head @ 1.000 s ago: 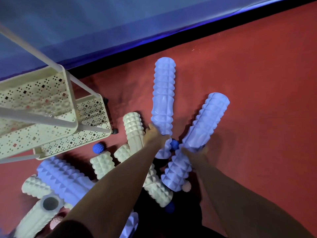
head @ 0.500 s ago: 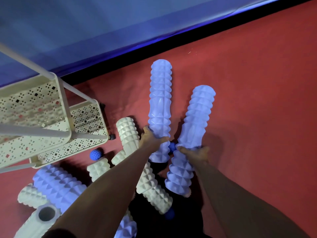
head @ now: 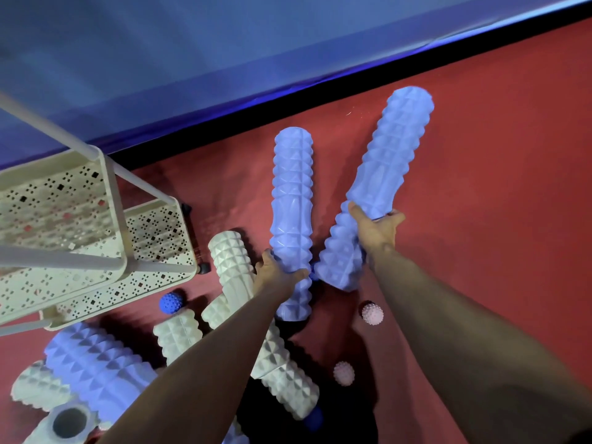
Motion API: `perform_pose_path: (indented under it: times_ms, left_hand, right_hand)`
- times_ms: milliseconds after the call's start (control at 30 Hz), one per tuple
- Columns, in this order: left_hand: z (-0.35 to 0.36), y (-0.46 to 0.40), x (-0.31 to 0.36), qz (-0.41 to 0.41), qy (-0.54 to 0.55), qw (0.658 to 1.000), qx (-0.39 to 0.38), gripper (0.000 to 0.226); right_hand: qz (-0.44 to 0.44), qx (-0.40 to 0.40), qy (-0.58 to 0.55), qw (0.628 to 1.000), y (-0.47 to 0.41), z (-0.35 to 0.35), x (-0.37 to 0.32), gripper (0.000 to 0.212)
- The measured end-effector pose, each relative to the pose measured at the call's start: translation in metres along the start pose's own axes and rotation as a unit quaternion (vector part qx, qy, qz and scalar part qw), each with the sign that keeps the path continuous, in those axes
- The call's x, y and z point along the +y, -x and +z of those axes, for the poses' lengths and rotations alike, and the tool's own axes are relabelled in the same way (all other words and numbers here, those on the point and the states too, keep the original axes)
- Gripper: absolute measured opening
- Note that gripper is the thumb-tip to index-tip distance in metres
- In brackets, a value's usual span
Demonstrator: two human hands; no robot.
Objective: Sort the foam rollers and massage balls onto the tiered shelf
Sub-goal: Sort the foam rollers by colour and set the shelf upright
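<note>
Both hands are clamped on long lilac foam rollers: the left hand (head: pixel 278 271) curls its grip round the lower part of one roller (head: pixel 292 200) that points away over the floor, and the right hand (head: pixel 375 228) wraps the waist of a second roller (head: pixel 389 169), tilted to the right. Each is a knobbly cylinder of ridges and pyramid studs with a smoother pinched middle.

Beneath them spreads a red carpeted floor (head: pixel 480 155), edged by a black strip and a blue wall. At the left stands the tiered shelf (head: pixel 80 200), cream trays of perforated sheet on pale round tubes. Below it lies a fat lilac studded roller (head: pixel 96 363), beside several cream studded rollers (head: pixel 229 261), one hollow end showing bottom left.

Smallest are the spiky balls: a blue ball (head: pixel 171 302) near the shelf's corner and two pale pink balls (head: pixel 372 313) on the carpet between the forearms.
</note>
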State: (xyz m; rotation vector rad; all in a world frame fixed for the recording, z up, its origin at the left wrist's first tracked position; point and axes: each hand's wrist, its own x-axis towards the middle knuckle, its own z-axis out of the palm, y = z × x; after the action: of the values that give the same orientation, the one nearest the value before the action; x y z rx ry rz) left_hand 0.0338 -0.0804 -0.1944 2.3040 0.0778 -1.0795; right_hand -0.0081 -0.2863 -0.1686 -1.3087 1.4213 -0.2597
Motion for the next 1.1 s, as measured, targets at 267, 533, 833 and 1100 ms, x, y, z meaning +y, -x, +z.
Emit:
perform_pose_path:
  times_ms: [267,533,833,1100]
  left_hand:
    - [0.005,-0.009,-0.008,0.001,0.004,1.0,0.002,0.094]
    - [0.004,-0.01,-0.01,-0.004,0.034,0.999,0.021,0.094]
    - [0.004,-0.01,-0.011,-0.006,0.043,0.999,0.026,0.101]
    - [0.005,-0.011,-0.014,-0.003,0.062,0.998,0.032,0.095]
  right_hand:
    - [-0.114,0.034,-0.037,0.992,-0.018,0.031,-0.018,0.089]
    - [-0.111,-0.011,0.12,0.986,-0.008,0.026,0.011,0.086]
    - [-0.152,0.095,0.132,0.975,-0.019,0.029,-0.013,0.088]
    - [-0.146,0.053,0.143,0.977,-0.024,0.04,-0.01,0.088]
